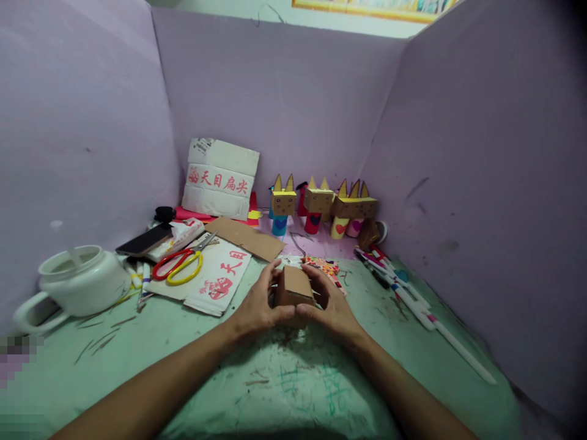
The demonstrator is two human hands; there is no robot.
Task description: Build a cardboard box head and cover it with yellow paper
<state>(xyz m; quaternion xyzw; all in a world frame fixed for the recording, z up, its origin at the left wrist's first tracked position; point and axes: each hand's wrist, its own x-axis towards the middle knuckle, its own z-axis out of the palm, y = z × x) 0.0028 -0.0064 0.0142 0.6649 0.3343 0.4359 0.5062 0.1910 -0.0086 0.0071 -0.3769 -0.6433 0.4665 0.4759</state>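
Note:
Between my two hands is a small brown cardboard box (296, 282), near the middle of the green-covered table (192, 373). My left hand (261, 302) grips its left side, with the thumb across the front. From the right, my right hand (332, 305) closes on the same box, its thumb close to the left thumb. The box's underside and far side are hidden. Just behind the right fingers lies a colourful patterned piece (323, 269). Scissors with red and yellow handles (183, 263) rest on a printed cardboard sheet (224, 278) to the left.
Several cardboard figures with pointed ears (313, 208) stand at the back. A white teapot-shaped mug (85, 287) and a dark phone (144, 239) are on the left. Several pens (408, 299) lie along the right. Pale purple panels (284, 98) enclose three sides. Small scraps are scattered about.

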